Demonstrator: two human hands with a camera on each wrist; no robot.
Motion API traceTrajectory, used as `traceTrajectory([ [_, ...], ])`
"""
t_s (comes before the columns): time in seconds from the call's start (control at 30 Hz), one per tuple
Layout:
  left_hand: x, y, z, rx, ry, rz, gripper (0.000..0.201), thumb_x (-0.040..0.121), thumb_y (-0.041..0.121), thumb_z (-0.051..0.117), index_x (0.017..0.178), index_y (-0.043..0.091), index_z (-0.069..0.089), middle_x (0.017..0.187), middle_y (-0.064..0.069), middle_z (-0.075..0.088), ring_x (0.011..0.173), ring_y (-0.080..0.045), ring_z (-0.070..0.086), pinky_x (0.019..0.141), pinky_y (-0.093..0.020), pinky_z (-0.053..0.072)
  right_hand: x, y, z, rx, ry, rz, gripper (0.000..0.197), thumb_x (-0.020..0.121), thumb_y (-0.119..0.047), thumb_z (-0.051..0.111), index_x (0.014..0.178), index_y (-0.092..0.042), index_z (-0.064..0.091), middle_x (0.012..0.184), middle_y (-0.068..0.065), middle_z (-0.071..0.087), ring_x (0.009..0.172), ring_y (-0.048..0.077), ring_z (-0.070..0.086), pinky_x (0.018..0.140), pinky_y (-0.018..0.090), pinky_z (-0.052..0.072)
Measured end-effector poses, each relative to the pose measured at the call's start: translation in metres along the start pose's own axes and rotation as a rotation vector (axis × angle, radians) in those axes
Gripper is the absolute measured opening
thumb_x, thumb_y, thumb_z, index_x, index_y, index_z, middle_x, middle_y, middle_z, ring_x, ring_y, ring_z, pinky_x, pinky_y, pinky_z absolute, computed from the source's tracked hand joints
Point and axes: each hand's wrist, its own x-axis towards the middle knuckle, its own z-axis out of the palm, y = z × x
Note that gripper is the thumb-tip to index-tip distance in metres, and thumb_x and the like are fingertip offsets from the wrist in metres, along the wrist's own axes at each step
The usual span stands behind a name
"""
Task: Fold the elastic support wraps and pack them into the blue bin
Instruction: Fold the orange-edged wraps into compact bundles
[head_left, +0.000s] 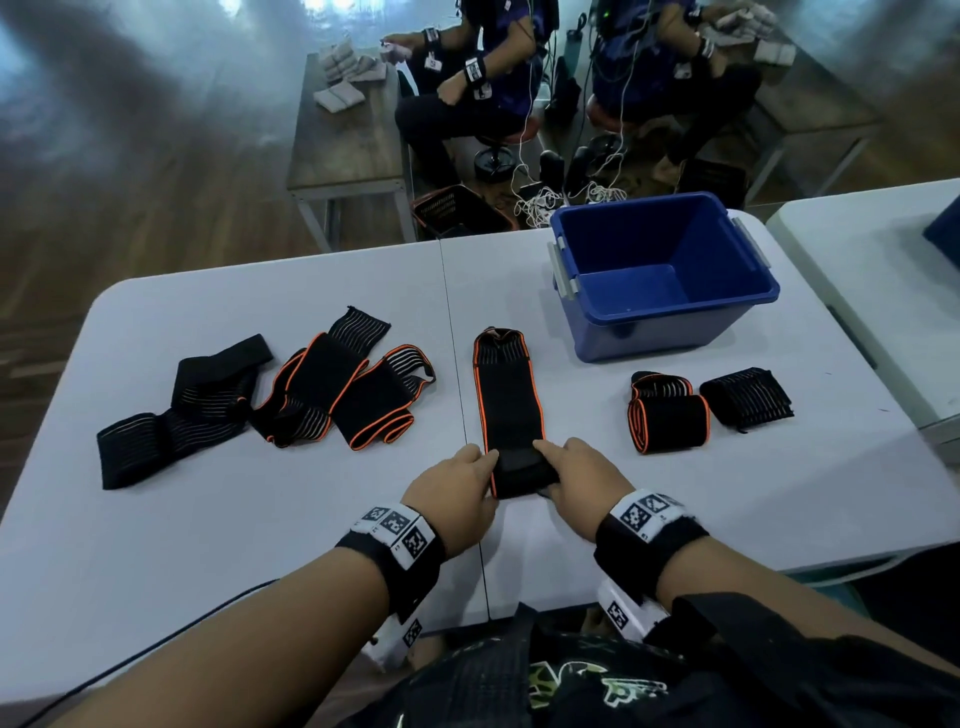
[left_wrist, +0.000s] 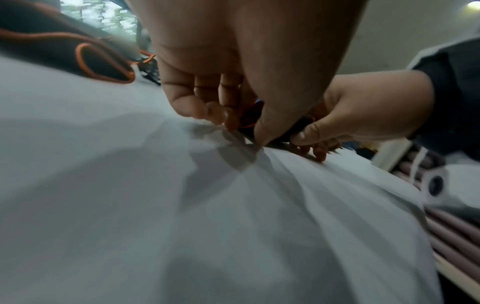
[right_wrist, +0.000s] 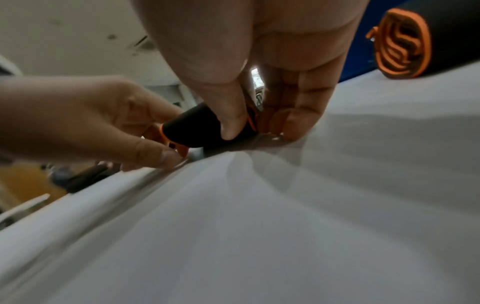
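Observation:
A long black wrap with orange edging (head_left: 509, 400) lies straight on the white table (head_left: 260, 519), pointing away from me. Its near end is rolled over into a small fold (right_wrist: 197, 131). My left hand (head_left: 467, 483) pinches the left side of that fold, and my right hand (head_left: 571, 478) pinches the right side, thumb on top. The blue bin (head_left: 660, 270) stands open at the far right with nothing visible inside. Two rolled wraps, one orange-edged (head_left: 667, 415) and one black (head_left: 745, 397), lie in front of the bin.
Several unfolded wraps lie at the left: a black one (head_left: 182, 410) and orange-edged ones (head_left: 343, 389). A second white table (head_left: 883, 291) adjoins on the right. Beyond the table, other people sit at wooden tables (head_left: 343, 140) with cables on the floor.

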Motion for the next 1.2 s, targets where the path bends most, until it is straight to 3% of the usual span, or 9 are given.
traceTrajectory([
  [0.1,0.005,-0.001,-0.002,-0.103,0.025,-0.032,0.026,0.1,0.035,0.051,0.121,0.021,0.06,0.101,0.0,0.054,0.087,-0.026,0.062,0.078,-0.038,0.052,0.006,0.002,-0.006,0.186,0.035,0.005,0.022,0.093,-0.026,0.066,0.114,-0.026,0.068,0.091,0.001,0.06,0.091,0.023,0.061,0.077,0.028,0.044],
  [0.17,0.009,-0.003,-0.003,-0.137,0.026,-0.063,0.025,0.102,0.034,0.048,0.116,0.02,0.063,0.099,-0.001,0.055,0.088,-0.025,0.061,0.077,-0.035,0.048,0.007,0.001,-0.011,0.276,0.053,0.024,0.001,0.089,-0.023,0.069,0.088,-0.023,0.07,0.08,0.0,0.067,0.083,0.023,0.064,0.07,0.029,0.045],
  [0.33,0.018,-0.002,-0.002,-0.184,0.09,-0.164,0.036,0.105,0.036,0.044,0.093,0.011,0.066,0.088,-0.004,0.06,0.084,-0.023,0.059,0.073,-0.031,0.04,0.009,-0.001,-0.015,0.363,0.07,0.175,0.03,0.093,-0.035,0.066,0.07,-0.016,0.063,0.067,0.002,0.061,0.062,0.018,0.056,0.058,0.029,0.043],
  [0.6,0.016,0.01,0.001,-0.22,0.033,-0.302,0.048,0.104,0.043,0.042,0.066,0.016,0.053,0.066,-0.003,0.056,0.07,-0.023,0.056,0.066,-0.032,0.041,0.015,0.002,-0.001,0.415,-0.01,0.354,0.05,0.091,-0.047,0.062,0.085,0.003,0.066,0.073,0.019,0.065,0.065,0.031,0.061,0.079,0.056,0.059],
  [0.77,0.014,0.013,-0.003,-0.208,-0.012,-0.317,0.05,0.103,0.042,0.046,0.062,0.015,0.053,0.061,-0.002,0.054,0.066,-0.021,0.055,0.062,-0.03,0.037,0.007,-0.005,-0.009,0.21,-0.016,0.346,0.044,0.093,-0.048,0.061,0.076,-0.007,0.059,0.074,0.013,0.065,0.066,0.027,0.06,0.063,0.035,0.052],
  [0.87,0.014,0.014,-0.008,-0.142,0.014,-0.277,0.043,0.098,0.045,0.053,0.073,0.012,0.063,0.071,-0.003,0.061,0.073,-0.022,0.061,0.065,-0.031,0.045,-0.001,-0.01,-0.017,0.114,0.055,0.275,0.034,0.093,-0.039,0.064,0.099,-0.01,0.05,0.086,0.006,0.059,0.085,0.029,0.062,0.065,0.032,0.042],
  [0.97,0.012,0.016,-0.012,-0.163,0.155,-0.222,0.025,0.091,0.039,0.066,0.106,0.02,0.061,0.106,0.002,0.059,0.096,-0.019,0.057,0.085,-0.036,0.05,-0.007,-0.015,-0.019,0.076,0.109,0.139,0.04,0.094,-0.027,0.062,0.122,-0.013,0.038,0.099,0.011,0.061,0.087,0.029,0.061,0.072,0.036,0.047],
  [1.1,0.011,0.016,-0.006,-0.001,0.16,-0.087,0.035,0.095,0.031,0.061,0.129,0.024,0.055,0.126,0.0,0.05,0.112,-0.024,0.047,0.094,-0.039,0.048,-0.006,-0.018,-0.009,-0.081,0.063,0.06,0.029,0.101,-0.027,0.048,0.124,-0.01,0.044,0.107,0.016,0.061,0.092,0.033,0.061,0.082,0.044,0.052],
  [1.2,0.007,0.012,0.002,0.104,0.048,-0.066,0.059,0.085,0.013,0.059,0.141,0.023,0.046,0.129,-0.002,0.045,0.114,-0.026,0.043,0.091,-0.039,0.05,-0.011,-0.015,-0.009,-0.09,-0.009,0.074,0.044,0.099,-0.045,0.047,0.13,-0.014,0.047,0.113,0.012,0.058,0.098,0.031,0.061,0.086,0.044,0.053],
])
